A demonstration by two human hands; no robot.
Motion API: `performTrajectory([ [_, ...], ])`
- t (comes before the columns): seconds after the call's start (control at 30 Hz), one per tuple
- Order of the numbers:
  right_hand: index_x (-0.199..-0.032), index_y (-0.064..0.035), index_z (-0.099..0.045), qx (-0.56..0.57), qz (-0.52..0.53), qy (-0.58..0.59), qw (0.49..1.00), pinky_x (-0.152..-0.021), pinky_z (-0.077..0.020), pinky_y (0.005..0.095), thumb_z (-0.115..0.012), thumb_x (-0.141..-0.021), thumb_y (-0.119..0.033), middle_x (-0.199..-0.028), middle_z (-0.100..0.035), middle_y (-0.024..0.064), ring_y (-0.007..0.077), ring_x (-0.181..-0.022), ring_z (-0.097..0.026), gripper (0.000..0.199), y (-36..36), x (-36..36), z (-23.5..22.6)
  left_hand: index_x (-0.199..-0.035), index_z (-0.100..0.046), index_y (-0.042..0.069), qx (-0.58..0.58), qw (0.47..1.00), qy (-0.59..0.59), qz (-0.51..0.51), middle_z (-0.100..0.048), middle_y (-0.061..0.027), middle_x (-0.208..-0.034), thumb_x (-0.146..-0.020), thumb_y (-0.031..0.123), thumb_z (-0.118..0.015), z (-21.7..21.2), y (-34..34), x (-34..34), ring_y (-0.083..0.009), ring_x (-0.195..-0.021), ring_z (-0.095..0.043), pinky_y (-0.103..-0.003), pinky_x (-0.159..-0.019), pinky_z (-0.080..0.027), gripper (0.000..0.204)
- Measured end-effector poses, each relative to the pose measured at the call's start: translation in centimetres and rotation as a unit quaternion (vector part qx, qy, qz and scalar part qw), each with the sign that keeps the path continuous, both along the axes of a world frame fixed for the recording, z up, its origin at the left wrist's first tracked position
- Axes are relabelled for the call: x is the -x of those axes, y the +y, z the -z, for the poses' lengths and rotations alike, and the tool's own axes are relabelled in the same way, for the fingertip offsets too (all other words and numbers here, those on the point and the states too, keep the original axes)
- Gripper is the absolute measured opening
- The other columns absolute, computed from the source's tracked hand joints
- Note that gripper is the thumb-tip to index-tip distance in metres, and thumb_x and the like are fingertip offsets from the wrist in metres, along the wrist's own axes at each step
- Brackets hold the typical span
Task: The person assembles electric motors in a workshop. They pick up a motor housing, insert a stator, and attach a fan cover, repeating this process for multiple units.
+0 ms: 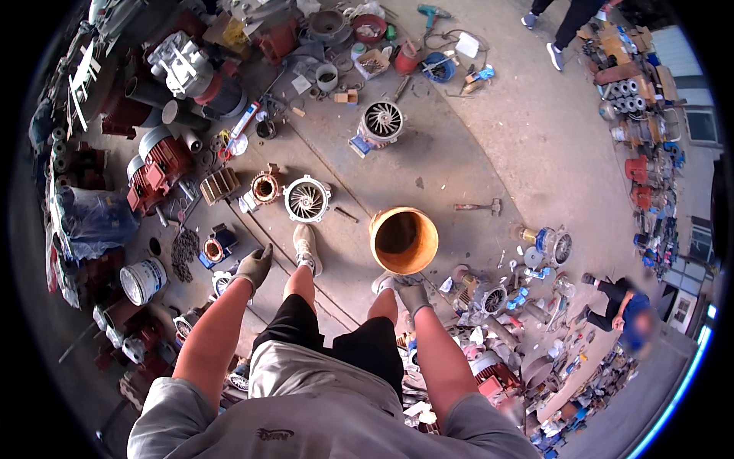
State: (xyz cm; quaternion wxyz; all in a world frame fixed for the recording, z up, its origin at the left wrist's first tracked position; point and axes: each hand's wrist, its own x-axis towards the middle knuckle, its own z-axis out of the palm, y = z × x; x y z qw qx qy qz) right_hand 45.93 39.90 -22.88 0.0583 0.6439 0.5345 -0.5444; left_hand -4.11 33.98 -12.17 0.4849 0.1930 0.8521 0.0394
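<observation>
My left hand (254, 267), in a dark grey work glove, hangs beside my left leg with its thumb apart and nothing in it. Near it on the floor lie a blue motor housing with copper windings (219, 245) and a pale finned wheel (222, 282). My right hand (414, 296), also gloved, hangs by my right shoe; how its fingers are set is hard to make out. Just beyond that shoe stands an open orange-yellow bucket (405, 239), dark inside. A silver finned motor end (307, 200) lies in front of my left shoe (305, 246).
A finned motor (381, 122) stands farther ahead. A hammer (479, 206) lies right of the bucket. Red motors (164, 157) crowd the left, and a white pail (143, 281) stands there. Scattered motor parts (489, 297) lie at right, where another person (616, 306) is.
</observation>
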Motion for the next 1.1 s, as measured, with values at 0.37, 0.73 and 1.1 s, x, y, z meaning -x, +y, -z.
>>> performTrajectory([
  [0.37, -0.115, 0.0008, -0.070, 0.210, 0.040, 0.184, 0.959, -0.088, -0.0537, 0.0329, -0.070, -0.096, -0.037, -0.100, -0.075, 0.0149, 0.0231, -0.094, -0.071, 0.043, 2.9, 6.4, 12.6, -0.124, -0.071, 0.007, 0.052, 0.988, -0.145, 0.003, -0.076, -0.0128, -0.114, -0.095, 0.052, -0.067, 19.6, -4.2, -22.1, -0.0244, -0.111, -0.070, -0.036, -0.097, -0.052, 0.053],
  [0.73, -0.156, -0.0060, -0.041, 0.016, -0.090, -0.086, 0.992, -0.112, -0.0465, 0.0449, -0.080, -0.083, -0.040, -0.150, -0.051, 0.0268, 0.0422, -0.135, -0.055, 0.090, 5.4, 23.3, 39.8, -0.138, -0.054, 0.000, -0.186, 0.888, -0.109, -0.406, -0.064, -0.0124, -0.133, -0.103, 0.014, -0.064, 35.3, -5.4, -17.1, -0.0215, -0.124, -0.061, -0.031, -0.105, -0.047, 0.039],
  [1.1, -0.113, -0.0135, -0.069, -0.149, -0.282, -0.217, 0.923, -0.089, -0.0557, 0.0474, -0.072, -0.088, -0.030, -0.111, -0.073, 0.0161, 0.0320, -0.104, -0.072, 0.031, 4.6, 22.3, 55.4, -0.144, -0.054, 0.000, -0.177, 0.860, -0.145, -0.456, -0.063, -0.0094, -0.140, -0.101, 0.008, -0.065, 37.2, -3.9, -10.9, -0.0153, -0.127, -0.058, -0.029, -0.108, -0.043, 0.046],
])
